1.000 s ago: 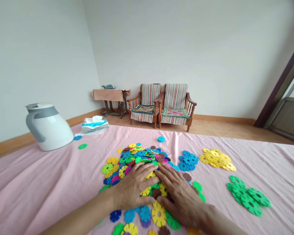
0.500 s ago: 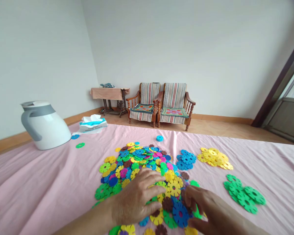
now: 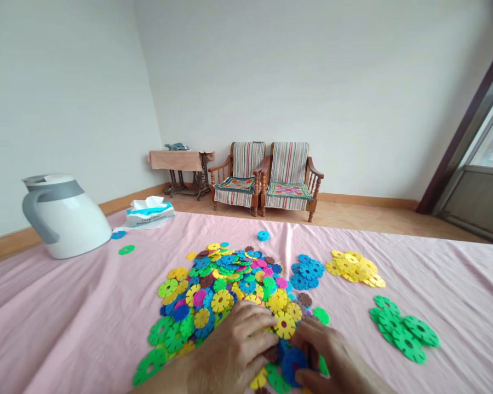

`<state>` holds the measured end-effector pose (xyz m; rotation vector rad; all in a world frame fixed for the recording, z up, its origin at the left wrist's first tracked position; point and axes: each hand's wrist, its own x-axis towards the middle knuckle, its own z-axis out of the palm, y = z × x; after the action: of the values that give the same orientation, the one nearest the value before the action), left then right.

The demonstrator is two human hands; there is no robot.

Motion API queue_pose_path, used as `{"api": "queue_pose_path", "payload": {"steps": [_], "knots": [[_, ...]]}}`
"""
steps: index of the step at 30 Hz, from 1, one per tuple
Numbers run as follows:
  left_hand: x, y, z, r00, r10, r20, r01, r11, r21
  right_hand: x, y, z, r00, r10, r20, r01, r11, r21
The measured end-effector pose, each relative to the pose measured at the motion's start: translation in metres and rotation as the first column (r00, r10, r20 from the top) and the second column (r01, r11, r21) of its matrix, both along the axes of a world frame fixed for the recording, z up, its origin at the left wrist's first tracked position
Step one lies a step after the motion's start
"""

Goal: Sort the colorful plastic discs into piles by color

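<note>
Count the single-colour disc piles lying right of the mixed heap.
3: the blue pile beside the mixed heap, the yellow pile right of it, and the green pile nearer the camera, farthest right. No pile seems hidden.

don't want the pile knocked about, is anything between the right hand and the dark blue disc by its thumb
Nothing visible: the right hand's thumb overlaps the dark blue disc's edge. The left hand is over the pile, left of that disc, not between them.
</note>
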<state>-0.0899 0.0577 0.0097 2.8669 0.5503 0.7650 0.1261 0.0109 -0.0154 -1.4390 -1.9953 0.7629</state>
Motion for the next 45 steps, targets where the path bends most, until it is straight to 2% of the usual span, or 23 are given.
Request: {"api": "queue_pose_path", "payload": {"steps": [4,6,8,10,12,14,17,20,24,27,32,42,45], "knots": [[0.000,0.000,0.002,1.000,-0.005,-0.004,0.005,1.000,0.010,0.005,-0.001,0.013,0.988,-0.018,-0.153,-0.010,0.984,-0.181],[0.000,0.001,0.002,1.000,-0.007,-0.011,0.008,1.000,0.011,0.012,0.006,0.019,0.973,-0.023,-0.231,-0.029,0.976,-0.217],[0.000,0.001,0.003,1.000,-0.017,-0.014,0.017,1.000,0.007,0.025,0.019,0.019,0.955,-0.065,-0.290,0.010,0.982,-0.188],[-0.001,0.001,0.003,1.000,-0.024,-0.009,0.024,1.000,0.003,0.041,0.038,0.011,0.939,-0.176,-0.295,0.148,0.982,-0.114],[-0.001,0.001,0.003,1.000,-0.024,-0.005,0.024,1.000,-0.003,0.056,0.059,0.001,0.907,-0.324,-0.269,0.324,0.945,-0.045],[-0.001,0.001,0.004,1.000,-0.027,-0.005,0.027,1.000,-0.006,0.069,0.077,-0.008,0.874,-0.412,-0.260,0.421,0.907,-0.022],[-0.002,0.000,0.005,0.999,-0.038,-0.023,0.038,0.999,-0.007,0.078,0.095,-0.015,0.849,-0.460,-0.261,0.468,0.883,-0.033],[-0.002,0.000,0.006,0.999,-0.036,-0.022,0.036,0.999,0.001,0.081,0.099,-0.018,0.841,-0.489,-0.234,0.496,0.868,-0.029],[-0.004,0.000,0.004,0.999,-0.040,-0.005,0.040,0.999,0.004,0.074,0.086,-0.019,0.884,-0.436,-0.170,0.447,0.894,0.034],[-0.008,0.001,0.003,0.998,-0.060,-0.010,0.060,0.998,-0.011,0.059,0.070,-0.016,0.933,-0.345,-0.098,0.353,0.932,0.079],[-0.011,0.002,0.006,0.998,-0.064,-0.019,0.063,0.997,-0.036,0.031,0.053,-0.012,0.956,-0.288,0.057,0.279,0.952,0.128],[-0.009,0.002,0.005,0.999,0.040,0.015,-0.040,0.999,0.008,-0.009,0.036,0.000,0.988,-0.155,0.020,0.153,0.986,0.061],[-0.009,0.003,0.005,0.999,0.037,0.025,-0.036,0.999,-0.004,-0.007,0.046,-0.003,0.978,-0.207,0.028,0.199,0.965,0.168]]}}
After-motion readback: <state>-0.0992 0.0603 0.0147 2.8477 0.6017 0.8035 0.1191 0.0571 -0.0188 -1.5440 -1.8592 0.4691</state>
